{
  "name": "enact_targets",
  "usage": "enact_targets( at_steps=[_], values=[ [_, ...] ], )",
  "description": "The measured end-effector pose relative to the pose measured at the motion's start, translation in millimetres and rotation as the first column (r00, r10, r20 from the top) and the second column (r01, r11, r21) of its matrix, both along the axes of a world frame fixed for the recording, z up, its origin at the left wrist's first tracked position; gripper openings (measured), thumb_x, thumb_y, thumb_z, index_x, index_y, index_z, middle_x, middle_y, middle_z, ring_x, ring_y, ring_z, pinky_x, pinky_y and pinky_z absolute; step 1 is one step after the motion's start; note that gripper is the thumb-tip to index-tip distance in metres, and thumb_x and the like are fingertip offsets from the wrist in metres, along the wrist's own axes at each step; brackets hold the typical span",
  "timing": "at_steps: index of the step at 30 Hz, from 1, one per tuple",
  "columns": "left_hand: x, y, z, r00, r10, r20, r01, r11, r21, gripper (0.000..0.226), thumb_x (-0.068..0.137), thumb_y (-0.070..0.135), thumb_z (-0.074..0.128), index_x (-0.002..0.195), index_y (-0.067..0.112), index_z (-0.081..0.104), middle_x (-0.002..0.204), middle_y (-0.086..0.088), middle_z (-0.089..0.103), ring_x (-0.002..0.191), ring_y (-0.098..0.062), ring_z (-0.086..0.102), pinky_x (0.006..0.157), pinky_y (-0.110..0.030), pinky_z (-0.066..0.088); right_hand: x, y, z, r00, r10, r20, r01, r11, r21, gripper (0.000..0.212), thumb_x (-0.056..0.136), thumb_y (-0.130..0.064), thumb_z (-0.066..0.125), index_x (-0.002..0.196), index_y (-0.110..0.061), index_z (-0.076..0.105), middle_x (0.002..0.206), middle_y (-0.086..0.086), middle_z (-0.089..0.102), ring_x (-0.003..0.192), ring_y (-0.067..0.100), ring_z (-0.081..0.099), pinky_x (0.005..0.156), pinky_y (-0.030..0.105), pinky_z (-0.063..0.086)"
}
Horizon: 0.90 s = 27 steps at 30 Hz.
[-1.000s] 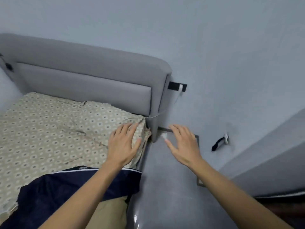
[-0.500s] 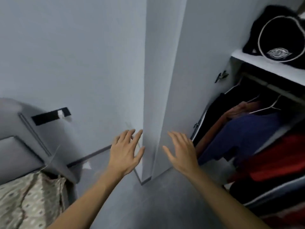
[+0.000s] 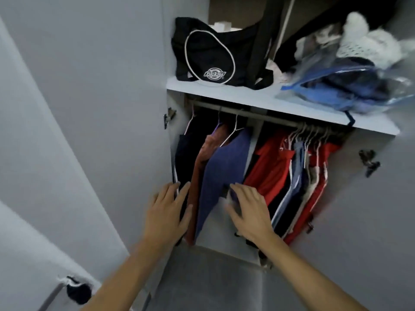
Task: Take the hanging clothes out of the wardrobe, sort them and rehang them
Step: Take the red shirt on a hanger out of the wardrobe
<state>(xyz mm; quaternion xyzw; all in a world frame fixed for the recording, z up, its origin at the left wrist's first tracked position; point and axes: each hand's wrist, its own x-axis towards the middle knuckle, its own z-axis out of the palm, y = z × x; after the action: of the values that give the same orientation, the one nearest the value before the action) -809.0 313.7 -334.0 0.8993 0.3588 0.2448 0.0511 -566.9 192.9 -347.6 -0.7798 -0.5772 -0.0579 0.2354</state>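
black, rust and blue garments (image 3: 221,173) hang left on the rail (image 3: 247,114); red ones (image 3: 272,167) bunched right.

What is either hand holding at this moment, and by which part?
Nothing is held. The left hand and the right hand are both spread open in front of the hanging blue garment, gripping no cloth or hanger.

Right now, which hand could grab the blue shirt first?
Probably the right hand. Its fingers lie open at the blue shirt's lower edge, while the left hand is open farther left, by the dark clothes.
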Motion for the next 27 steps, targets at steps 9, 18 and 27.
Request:
enact_targets(
  at_steps=[9, 18, 27],
  values=[
    [139.1, 61.6, -25.6, 0.963, -0.248, -0.107, 0.243, 0.968, -0.053, 0.063, 0.104, 0.053, 0.035, 0.156, 0.021, 0.047, 0.147, -0.006, 0.057, 0.131, -0.030, 0.055, 0.096, -0.047, 0.051, 90.8, -8.8, -5.5, 0.968, -0.249, -0.033, 0.250, 0.968, 0.023, 0.059, 0.103, -0.054, 0.044, 0.152, -0.022, 0.048, 0.146, -0.006, 0.054, 0.131, 0.017, 0.049, 0.109, 0.037, 0.042],
    [263.3, 104.8, -35.7, 0.903, -0.372, -0.216, 0.364, 0.928, -0.075, 0.064, 0.104, 0.058, 0.034, 0.157, 0.025, 0.045, 0.146, -0.005, 0.058, 0.131, -0.028, 0.056, 0.096, -0.046, 0.050, 188.9, 21.9, -13.4, 0.879, -0.474, -0.047, 0.474, 0.881, -0.013, 0.054, 0.100, -0.046, 0.059, 0.147, -0.019, 0.051, 0.139, 0.000, 0.060, 0.128, 0.022, 0.053, 0.101, 0.041, 0.047],
    [386.8, 136.8, -32.0, 0.790, -0.540, -0.290, 0.540, 0.837, -0.089, 0.075, 0.100, 0.067, 0.021, 0.162, 0.027, 0.027, 0.152, -0.002, 0.049, 0.134, -0.024, 0.047, 0.103, -0.044, 0.045, 238.9, 68.4, -30.0, 0.714, -0.700, -0.016, 0.695, 0.711, -0.110, 0.051, 0.093, -0.039, 0.069, 0.133, -0.011, 0.056, 0.125, 0.008, 0.059, 0.115, 0.031, 0.056, 0.091, 0.048, 0.053]
  ],
)
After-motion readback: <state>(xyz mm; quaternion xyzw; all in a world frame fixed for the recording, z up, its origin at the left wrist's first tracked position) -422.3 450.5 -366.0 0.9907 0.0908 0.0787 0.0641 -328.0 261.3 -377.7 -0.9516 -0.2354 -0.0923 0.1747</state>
